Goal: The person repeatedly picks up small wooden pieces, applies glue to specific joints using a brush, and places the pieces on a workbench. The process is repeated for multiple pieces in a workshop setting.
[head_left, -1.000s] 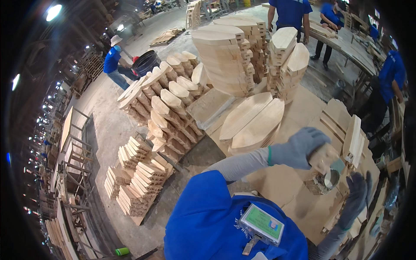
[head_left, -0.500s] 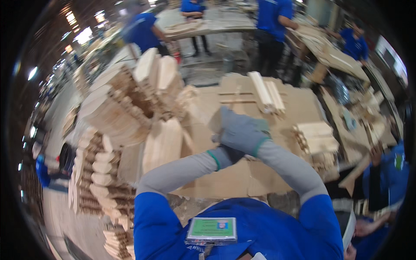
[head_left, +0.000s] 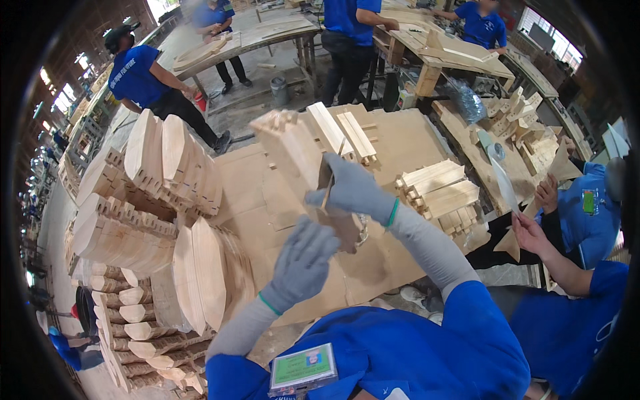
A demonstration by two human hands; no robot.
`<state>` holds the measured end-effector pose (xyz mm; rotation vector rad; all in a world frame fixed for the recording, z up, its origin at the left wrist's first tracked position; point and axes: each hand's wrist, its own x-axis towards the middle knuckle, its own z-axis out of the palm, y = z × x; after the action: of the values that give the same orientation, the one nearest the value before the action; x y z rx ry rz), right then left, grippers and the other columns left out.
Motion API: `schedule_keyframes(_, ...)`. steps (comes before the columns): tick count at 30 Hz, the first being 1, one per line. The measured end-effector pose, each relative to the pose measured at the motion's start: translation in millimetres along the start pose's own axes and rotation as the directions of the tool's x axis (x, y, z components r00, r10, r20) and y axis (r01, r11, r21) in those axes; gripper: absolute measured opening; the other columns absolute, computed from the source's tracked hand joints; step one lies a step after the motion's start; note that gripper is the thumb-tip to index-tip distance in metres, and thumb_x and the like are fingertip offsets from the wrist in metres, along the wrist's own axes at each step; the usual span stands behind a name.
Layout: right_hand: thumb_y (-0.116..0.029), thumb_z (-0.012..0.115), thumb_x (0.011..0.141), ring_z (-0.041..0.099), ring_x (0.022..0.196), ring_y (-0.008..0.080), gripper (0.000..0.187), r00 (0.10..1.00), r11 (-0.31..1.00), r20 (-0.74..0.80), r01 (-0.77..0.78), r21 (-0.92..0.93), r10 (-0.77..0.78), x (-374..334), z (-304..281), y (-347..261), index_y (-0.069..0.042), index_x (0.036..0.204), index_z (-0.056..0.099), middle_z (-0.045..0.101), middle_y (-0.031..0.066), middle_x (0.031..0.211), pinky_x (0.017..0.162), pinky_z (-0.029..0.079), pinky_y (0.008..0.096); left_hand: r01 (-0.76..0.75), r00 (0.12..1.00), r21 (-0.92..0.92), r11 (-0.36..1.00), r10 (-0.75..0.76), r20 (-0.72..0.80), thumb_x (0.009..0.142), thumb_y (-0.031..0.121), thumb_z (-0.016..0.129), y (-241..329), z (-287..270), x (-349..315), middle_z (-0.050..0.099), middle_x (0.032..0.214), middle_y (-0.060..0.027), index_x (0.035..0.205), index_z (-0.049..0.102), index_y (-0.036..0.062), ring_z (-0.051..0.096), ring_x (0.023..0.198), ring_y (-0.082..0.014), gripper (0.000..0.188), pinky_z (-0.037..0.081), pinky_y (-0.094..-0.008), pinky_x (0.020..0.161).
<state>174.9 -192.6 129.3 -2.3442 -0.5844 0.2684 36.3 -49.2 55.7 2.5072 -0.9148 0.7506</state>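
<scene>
My right hand (head_left: 353, 191), in a grey glove with a green cuff, is closed around a pale wooden piece (head_left: 293, 147) above the cardboard. Its far end looks notched and is smeared by motion. A darker lower part of what I hold shows below my fingers, though its shape is hard to make out. My left hand (head_left: 305, 262), also gloved in grey, is raised just left of that lower part. Its fingers are stretched out with nothing in them. Two wooden bars (head_left: 357, 135) lie on the cardboard sheet (head_left: 267, 220) beyond my right hand.
Stacked curved wooden boards (head_left: 217, 267) crowd the left side, with slotted boards (head_left: 123, 233) beside them. A pile of short wooden bars (head_left: 443, 193) lies at the right. Co-workers in blue stand at far tables (head_left: 247, 40). A co-worker's hand (head_left: 533, 233) holds a thin sheet nearby.
My hands were together over the cardboard. Now they are apart: the left has moved lower left and opened, while the right holds the wooden piece. The whole view has shifted.
</scene>
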Motion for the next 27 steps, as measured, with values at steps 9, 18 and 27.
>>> schedule_keyframes(9, -0.04, 0.072, 0.068, 0.061, 0.094, 0.0356, 0.071, 0.986, 0.995, -0.132, -0.099, 0.02, 0.101, 138, -25, 69, -0.002, 0.116, 0.037, 0.062, 0.0198, 0.102, 0.082, 0.047, 0.0417, 0.857, 0.481, 0.173, 0.486, -0.874, 0.072, 0.068, 0.029, 0.069, -59, 72, -129, 0.037, 0.135, -0.0257, 0.136, 0.031, -0.0043, 0.034, 0.125, -0.0435, 0.084, 0.029, -0.0466, 0.105)
schedule_keyframes(18, -0.027, 0.067, 0.074, 0.062, 0.094, 0.0423, 0.074, 0.996, 0.93, 0.004, -0.082, -0.358, 0.089, 277, 91, 118, 0.004, 0.129, 0.027, 0.038, 0.0338, 0.13, 0.074, 0.051, 0.0504, 0.82, -0.101, 0.546, 0.169, -0.898, 0.429, 0.054, 0.057, 0.079, -25, 150, -149, 0.02, 0.14, -0.0357, 0.139, 0.023, -0.0007, 0.025, 0.126, -0.054, 0.117, 0.03, -0.054, 0.102)
schedule_keyframes(27, -0.021, 0.061, 0.079, 0.066, 0.076, 0.0374, 0.069, 0.982, 0.775, -0.19, -0.137, -0.617, 0.022, 344, 192, 176, 0.002, 0.135, 0.029, 0.035, 0.0328, 0.135, 0.055, 0.053, 0.0449, 0.828, -0.21, 0.555, 0.079, -0.875, 0.437, 0.052, 0.053, 0.081, -30, 159, -145, 0.015, 0.142, -0.0352, 0.14, 0.02, 0.0006, 0.02, 0.129, -0.0549, 0.119, 0.032, -0.057, 0.098)
